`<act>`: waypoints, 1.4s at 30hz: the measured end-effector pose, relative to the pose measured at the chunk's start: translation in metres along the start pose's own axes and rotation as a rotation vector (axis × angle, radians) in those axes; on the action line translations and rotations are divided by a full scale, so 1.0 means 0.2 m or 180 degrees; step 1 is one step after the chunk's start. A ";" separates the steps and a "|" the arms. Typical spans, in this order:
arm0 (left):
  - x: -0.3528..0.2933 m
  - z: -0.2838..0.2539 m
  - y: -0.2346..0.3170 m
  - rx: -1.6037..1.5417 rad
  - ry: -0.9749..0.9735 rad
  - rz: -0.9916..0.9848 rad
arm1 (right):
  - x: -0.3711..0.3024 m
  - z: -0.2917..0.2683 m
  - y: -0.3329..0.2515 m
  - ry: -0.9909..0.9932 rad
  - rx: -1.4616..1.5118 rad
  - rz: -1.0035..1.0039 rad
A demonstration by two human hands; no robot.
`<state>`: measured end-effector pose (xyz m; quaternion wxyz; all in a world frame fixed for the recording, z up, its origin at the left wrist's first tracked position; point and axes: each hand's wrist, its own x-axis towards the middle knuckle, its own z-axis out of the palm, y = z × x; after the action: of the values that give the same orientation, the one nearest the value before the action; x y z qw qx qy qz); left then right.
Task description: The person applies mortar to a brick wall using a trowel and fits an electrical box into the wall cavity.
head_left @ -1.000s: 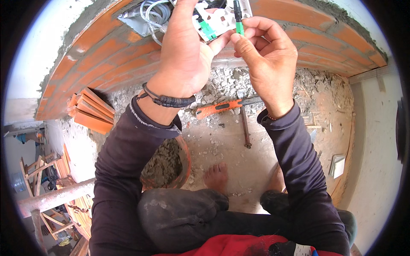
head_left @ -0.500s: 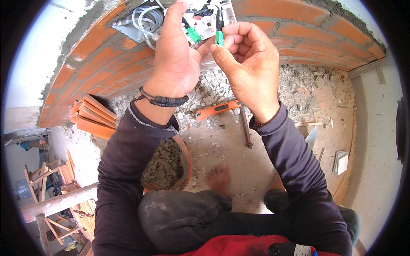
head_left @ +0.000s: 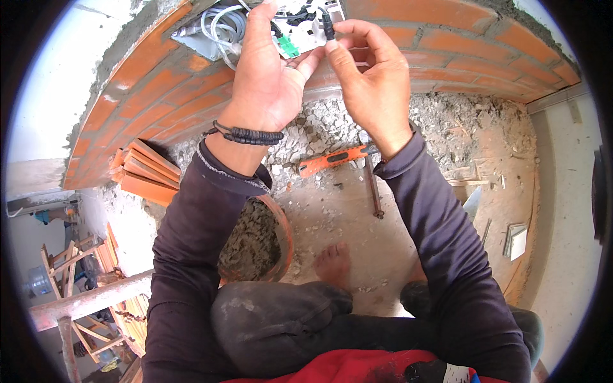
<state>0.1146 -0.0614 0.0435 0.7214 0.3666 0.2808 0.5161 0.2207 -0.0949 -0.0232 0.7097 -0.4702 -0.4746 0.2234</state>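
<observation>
My left hand (head_left: 267, 89) holds a white plastic box (head_left: 311, 39) with cables in it, its thumb up the near side and fingers beneath. A green connector (head_left: 287, 46) on a black lead sticks out of the box beside that hand. My right hand (head_left: 378, 86) pinches a black cable connector (head_left: 328, 27) at the box's right edge, between thumb and index finger. No green shows at its end now; the fingertips may cover it. Left of the box, pale cable (head_left: 222, 29) lies coiled over an opened grey enclosure (head_left: 195, 43) by the brick wall.
The brick wall (head_left: 434, 48) curves across the far side, with rubble (head_left: 313, 131) at its foot. An orange-handled tool (head_left: 332, 161) and a rusty metal rod (head_left: 374, 191) lie on the floor. A mortar bucket (head_left: 281, 223) and stacked brick pieces (head_left: 147, 175) stand left.
My right thumb and index finger have shifted up from the green end of the connector to its black body. That green end is out of sight. The view has shifted slightly.
</observation>
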 end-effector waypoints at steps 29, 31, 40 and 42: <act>0.03 -0.16 -0.01 0.0289 0.0144 0.0069 | 0.05 -0.02 0.00 0.0129 -0.0038 0.0091; 0.01 -0.14 -0.02 0.0282 0.0181 0.0070 | 0.05 -0.01 0.02 0.0144 -0.0103 0.0022; -0.01 -0.12 -0.03 0.0531 0.0126 0.0198 | 0.06 -0.04 -0.07 0.0277 -0.0264 -0.0004; 0.00 -0.12 -0.03 0.0575 0.0134 0.0244 | 0.06 -0.05 -0.11 0.0214 -0.0387 -0.0004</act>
<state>0.0990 -0.0559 0.0243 0.6591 0.4297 0.3270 0.5235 0.2320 -0.1010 0.0003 0.6955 -0.5194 -0.4635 0.1778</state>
